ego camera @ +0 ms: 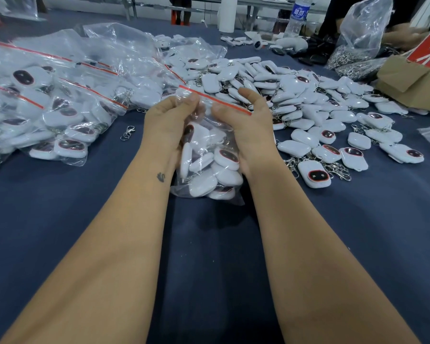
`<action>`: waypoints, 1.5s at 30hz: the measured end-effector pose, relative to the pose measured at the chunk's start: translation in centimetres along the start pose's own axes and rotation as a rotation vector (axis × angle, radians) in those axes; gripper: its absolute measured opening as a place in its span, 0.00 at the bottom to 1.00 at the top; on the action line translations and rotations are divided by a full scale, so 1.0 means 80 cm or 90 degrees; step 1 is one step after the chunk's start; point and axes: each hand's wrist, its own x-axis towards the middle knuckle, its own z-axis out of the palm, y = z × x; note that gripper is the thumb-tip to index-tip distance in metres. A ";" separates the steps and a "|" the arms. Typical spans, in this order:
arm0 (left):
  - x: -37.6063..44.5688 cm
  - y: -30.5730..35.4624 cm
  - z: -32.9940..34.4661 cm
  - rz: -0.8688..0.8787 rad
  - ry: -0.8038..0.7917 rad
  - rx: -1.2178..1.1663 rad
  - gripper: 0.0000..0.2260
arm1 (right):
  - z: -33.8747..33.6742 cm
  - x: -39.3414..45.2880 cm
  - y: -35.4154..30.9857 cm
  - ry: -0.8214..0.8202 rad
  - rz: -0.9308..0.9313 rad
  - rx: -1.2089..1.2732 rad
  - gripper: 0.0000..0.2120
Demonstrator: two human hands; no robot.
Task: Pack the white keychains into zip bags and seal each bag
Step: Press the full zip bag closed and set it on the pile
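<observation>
Holding a bag [209,155] of keychains upright over the surface [60,219], we pinch its red zip strip [224,101] with both hands; left hand [169,125] and right hand [246,125] have fingers curled round the top. Loose keychains [296,95] lie heaped beyond; filled bags [47,108] sit left.

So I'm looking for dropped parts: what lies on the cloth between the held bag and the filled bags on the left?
In the head view, one loose metal clasp lies there on the blue cloth, between the held bag and the filled bags.
</observation>
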 end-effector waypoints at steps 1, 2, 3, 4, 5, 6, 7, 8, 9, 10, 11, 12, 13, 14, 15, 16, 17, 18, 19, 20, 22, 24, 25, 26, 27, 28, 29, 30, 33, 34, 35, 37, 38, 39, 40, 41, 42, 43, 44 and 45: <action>0.000 0.000 0.000 0.005 -0.010 0.002 0.07 | 0.000 -0.001 -0.001 0.005 -0.006 -0.006 0.25; -0.001 0.000 0.000 0.009 -0.022 0.009 0.07 | 0.001 -0.003 -0.002 0.013 -0.009 -0.012 0.26; -0.001 -0.001 0.000 0.012 -0.037 0.021 0.08 | 0.001 -0.003 -0.003 0.017 -0.010 -0.010 0.26; -0.002 -0.002 0.000 0.011 -0.054 0.031 0.07 | 0.001 -0.004 -0.003 0.016 -0.011 0.002 0.26; -0.003 -0.003 0.000 0.008 -0.068 0.037 0.06 | 0.001 -0.005 -0.003 0.011 -0.013 0.019 0.26; -0.004 -0.004 -0.001 0.006 -0.075 0.042 0.05 | 0.001 -0.006 -0.003 0.007 -0.016 0.027 0.26; -0.003 -0.006 -0.001 0.009 -0.075 0.049 0.04 | 0.002 -0.006 -0.002 0.007 -0.020 0.021 0.25; -0.003 -0.007 -0.002 0.016 -0.070 0.058 0.04 | 0.002 -0.006 -0.002 0.009 -0.023 0.006 0.25; -0.002 -0.008 -0.003 0.024 -0.062 0.069 0.04 | 0.003 -0.006 -0.001 0.008 -0.024 -0.006 0.25; -0.002 -0.008 -0.003 0.028 -0.054 0.074 0.04 | 0.002 -0.005 -0.002 0.005 -0.019 -0.012 0.25; -0.002 -0.008 -0.004 0.032 -0.045 0.075 0.05 | 0.002 -0.003 -0.003 0.000 -0.007 -0.011 0.24; -0.002 -0.007 -0.004 0.036 -0.032 0.070 0.07 | 0.000 -0.002 -0.005 -0.005 0.007 -0.002 0.22; -0.002 -0.007 -0.004 0.041 -0.018 0.070 0.08 | -0.001 -0.001 -0.006 -0.004 0.019 0.013 0.21; -0.001 -0.007 -0.004 0.046 -0.006 0.076 0.08 | -0.003 0.000 -0.007 0.004 0.026 0.031 0.20; 0.000 -0.005 -0.004 0.049 0.001 0.085 0.08 | -0.003 0.000 -0.006 0.016 0.025 0.040 0.19; 0.001 -0.004 -0.003 0.047 0.006 0.087 0.09 | -0.004 0.001 -0.005 0.031 0.018 0.041 0.19; 0.002 -0.003 -0.002 0.040 0.016 0.089 0.09 | -0.003 0.001 -0.004 0.042 0.007 0.038 0.19; 0.005 -0.002 -0.001 0.031 0.033 0.091 0.11 | -0.003 0.001 -0.003 0.049 -0.006 0.032 0.19; 0.007 -0.002 -0.001 0.025 0.048 0.095 0.13 | -0.003 0.001 -0.002 0.053 -0.016 0.024 0.19; 0.009 -0.002 -0.002 0.023 0.059 0.097 0.15 | -0.003 0.001 -0.002 0.054 -0.021 0.019 0.20; 0.009 -0.003 -0.002 0.033 0.069 0.098 0.16 | -0.003 0.001 -0.004 0.044 -0.007 0.024 0.20; 0.010 -0.004 -0.003 0.045 0.091 0.123 0.14 | -0.003 0.003 -0.006 0.036 0.027 0.036 0.19; 0.011 -0.004 -0.003 0.050 0.111 0.136 0.15 | -0.003 0.004 -0.007 0.035 0.036 0.042 0.18; 0.013 -0.004 -0.004 0.045 0.131 0.139 0.18 | -0.002 0.004 -0.007 0.036 0.036 0.051 0.19; 0.014 -0.003 -0.003 0.030 0.140 0.127 0.20 | -0.001 0.003 -0.007 0.037 0.030 0.065 0.21; 0.015 -0.002 -0.003 0.015 0.141 0.111 0.22 | 0.000 0.002 -0.007 0.040 0.021 0.080 0.23; 0.016 -0.003 -0.003 0.013 0.124 0.103 0.23 | 0.001 0.001 -0.006 0.044 0.010 0.086 0.25; 0.015 -0.004 -0.003 0.020 0.105 0.111 0.23 | 0.000 0.001 -0.004 0.049 0.000 0.080 0.26; 0.012 -0.009 -0.003 0.066 0.075 0.152 0.26 | 0.000 0.000 -0.001 0.059 -0.016 0.058 0.26; 0.011 -0.008 -0.002 0.069 0.065 0.153 0.27 | 0.000 0.000 -0.002 0.055 -0.021 0.060 0.26; 0.010 -0.007 -0.002 0.068 0.052 0.151 0.26 | 0.000 -0.002 -0.003 0.049 -0.026 0.068 0.25; 0.008 -0.003 -0.001 0.052 0.040 0.136 0.18 | 0.000 -0.005 -0.006 0.038 -0.033 0.122 0.24; 0.007 0.000 -0.002 0.034 0.035 0.138 0.16 | 0.000 -0.007 -0.007 0.036 -0.037 0.156 0.24; 0.006 0.002 -0.003 0.015 0.019 0.156 0.16 | -0.001 -0.008 -0.008 0.036 -0.045 0.178 0.24; 0.004 0.004 -0.003 -0.009 -0.004 0.183 0.15 | -0.002 -0.008 -0.009 0.039 -0.054 0.190 0.24; 0.002 0.004 -0.002 -0.026 -0.031 0.218 0.14 | -0.002 -0.008 -0.010 0.043 -0.064 0.198 0.23; -0.001 0.005 -0.001 -0.033 -0.056 0.262 0.13 | -0.003 -0.008 -0.011 0.047 -0.069 0.203 0.23; -0.004 0.005 0.002 -0.028 -0.068 0.314 0.12 | -0.003 -0.007 -0.012 0.051 -0.069 0.203 0.24; -0.006 0.006 0.003 -0.016 -0.065 0.365 0.12 | -0.003 -0.006 -0.013 0.055 -0.063 0.190 0.24; -0.008 0.007 0.003 0.001 -0.054 0.407 0.13 | -0.002 -0.007 -0.015 0.058 -0.053 0.160 0.23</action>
